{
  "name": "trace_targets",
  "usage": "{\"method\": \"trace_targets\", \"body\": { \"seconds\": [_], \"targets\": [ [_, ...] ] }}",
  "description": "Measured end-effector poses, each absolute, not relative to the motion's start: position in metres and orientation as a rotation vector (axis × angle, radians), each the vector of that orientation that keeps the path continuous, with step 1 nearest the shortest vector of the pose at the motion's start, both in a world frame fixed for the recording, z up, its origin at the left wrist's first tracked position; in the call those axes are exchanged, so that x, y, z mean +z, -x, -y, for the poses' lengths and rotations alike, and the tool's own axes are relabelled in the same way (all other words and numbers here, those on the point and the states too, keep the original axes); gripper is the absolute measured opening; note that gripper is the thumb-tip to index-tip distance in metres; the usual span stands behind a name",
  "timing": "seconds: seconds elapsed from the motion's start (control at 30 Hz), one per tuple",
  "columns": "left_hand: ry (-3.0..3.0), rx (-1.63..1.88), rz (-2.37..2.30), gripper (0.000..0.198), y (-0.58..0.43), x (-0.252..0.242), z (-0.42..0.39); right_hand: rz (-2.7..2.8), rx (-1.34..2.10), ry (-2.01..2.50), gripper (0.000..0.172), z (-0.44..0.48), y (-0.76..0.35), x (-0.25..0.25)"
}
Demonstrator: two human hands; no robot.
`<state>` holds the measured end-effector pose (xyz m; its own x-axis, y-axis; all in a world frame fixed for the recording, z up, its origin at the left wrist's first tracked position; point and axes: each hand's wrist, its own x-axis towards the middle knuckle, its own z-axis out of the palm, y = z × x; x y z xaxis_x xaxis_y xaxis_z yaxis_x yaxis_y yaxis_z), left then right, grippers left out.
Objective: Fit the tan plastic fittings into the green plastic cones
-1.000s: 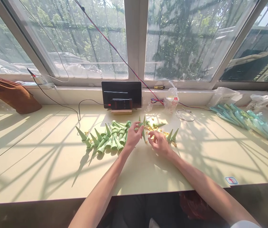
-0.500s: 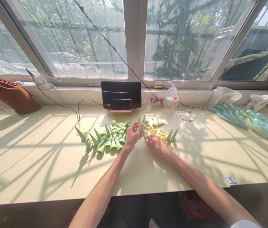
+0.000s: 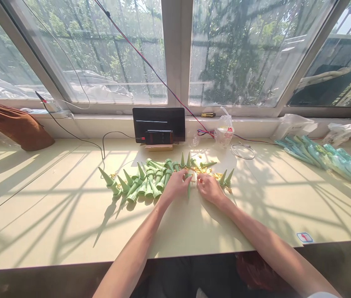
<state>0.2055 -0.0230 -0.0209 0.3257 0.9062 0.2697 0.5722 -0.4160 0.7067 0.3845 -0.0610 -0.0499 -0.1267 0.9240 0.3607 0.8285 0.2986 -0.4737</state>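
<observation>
My left hand (image 3: 178, 184) is closed on a green plastic spike (image 3: 189, 191), its pointed end showing below my fingers and the rest mostly covered. Just to the right, my right hand (image 3: 209, 187) has its fingers drawn together beside small yellow pieces (image 3: 217, 176); whatever they pinch is too small to make out. A pile of green spikes (image 3: 148, 182) with wide collars lies left of my left hand. Two spikes (image 3: 182, 159) stand point up beyond my hands, and another pair (image 3: 226, 178) stands to the right.
Behind the pile a dark tablet (image 3: 159, 118) leans at the window with a phone (image 3: 159, 137) before it. A plastic-wrapped cup (image 3: 224, 132) and a coiled cable (image 3: 242, 151) are at the back. Bagged teal parts (image 3: 321, 155) lie right; a brown pouch (image 3: 16, 126) lies left.
My left hand has lowered slightly and turned, so the spike points down toward me and is more covered. My right hand has shifted a little to the right, its fingers closer together.
</observation>
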Motion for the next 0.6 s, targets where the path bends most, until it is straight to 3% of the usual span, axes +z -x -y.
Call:
{"method": "trace_targets", "body": {
  "seconds": [0.37, 0.6],
  "targets": [
    [-2.315, 0.708, -1.464, 0.018, -0.207, -0.031, 0.025, 1.825, 0.336, 1.546, 0.018, 0.06, -0.384, -0.049],
    [-2.27, 1.045, -1.329, 0.015, -0.21, -0.015, 0.028, 1.59, 0.376, 1.402, 0.024, 0.061, -0.379, -0.041]
  ]
}}
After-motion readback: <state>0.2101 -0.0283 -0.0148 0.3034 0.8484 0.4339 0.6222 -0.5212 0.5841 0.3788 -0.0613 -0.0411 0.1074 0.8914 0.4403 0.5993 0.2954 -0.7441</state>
